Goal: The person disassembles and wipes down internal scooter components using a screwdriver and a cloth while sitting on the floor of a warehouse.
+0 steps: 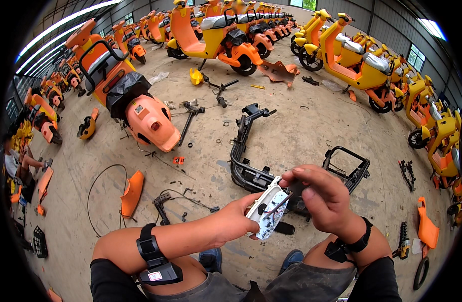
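White case (pixel 272 195) is held by the left hand (pixel 236 219), pinched between thumb and fingers, above the floor (pixel 341 121). A pale, speckled board (pixel 269 227) is seen against it. Across the board, a thin dark stick (pixel 279 205) is seen. The right hand (pixel 321 196) is curled close by; whether the stick is gripped cannot be told. Toward the floor's far edge, many scooters (pixel 211 38) are parked.

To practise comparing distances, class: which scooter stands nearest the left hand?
The scooter left of the black frame, its orange tail toward the left hand. The other scooters in view stand farther away.
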`<action>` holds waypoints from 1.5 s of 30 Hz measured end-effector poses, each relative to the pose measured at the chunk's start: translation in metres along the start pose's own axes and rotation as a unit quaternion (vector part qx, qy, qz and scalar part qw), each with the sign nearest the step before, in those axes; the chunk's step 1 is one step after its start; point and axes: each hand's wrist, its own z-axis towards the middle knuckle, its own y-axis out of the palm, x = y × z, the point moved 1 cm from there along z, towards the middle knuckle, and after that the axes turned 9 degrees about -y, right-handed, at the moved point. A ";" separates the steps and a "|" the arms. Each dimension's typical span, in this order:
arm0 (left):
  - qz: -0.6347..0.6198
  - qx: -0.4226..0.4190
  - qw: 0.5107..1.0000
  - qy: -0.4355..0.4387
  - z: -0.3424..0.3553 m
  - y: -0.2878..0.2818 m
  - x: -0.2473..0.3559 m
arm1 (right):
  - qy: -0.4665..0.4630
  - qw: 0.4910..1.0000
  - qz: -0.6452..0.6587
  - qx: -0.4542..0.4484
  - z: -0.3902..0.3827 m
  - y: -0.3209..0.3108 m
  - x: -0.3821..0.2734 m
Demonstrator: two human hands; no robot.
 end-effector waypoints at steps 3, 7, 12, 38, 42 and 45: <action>-0.001 -0.001 1.000 0.000 0.000 0.000 0.000 | -0.036 0.998 -0.048 -0.023 0.005 -0.001 -0.002; -0.003 -0.008 1.000 -0.001 -0.003 0.001 0.003 | -0.068 0.992 -0.094 -0.053 -0.001 -0.009 0.004; -0.006 -0.006 1.000 0.002 -0.002 0.002 0.002 | -0.021 0.998 -0.049 -0.019 -0.004 -0.005 0.003; 0.005 -0.006 1.000 0.001 -0.007 0.003 0.006 | -0.017 0.998 0.028 0.044 -0.009 0.003 0.006; 0.001 -0.014 1.000 0.006 -0.006 0.002 0.005 | -0.023 0.999 0.025 0.041 -0.008 0.002 0.005; 0.009 -0.008 1.000 0.002 -0.007 0.003 0.006 | -0.036 0.998 0.034 0.039 -0.008 0.001 0.005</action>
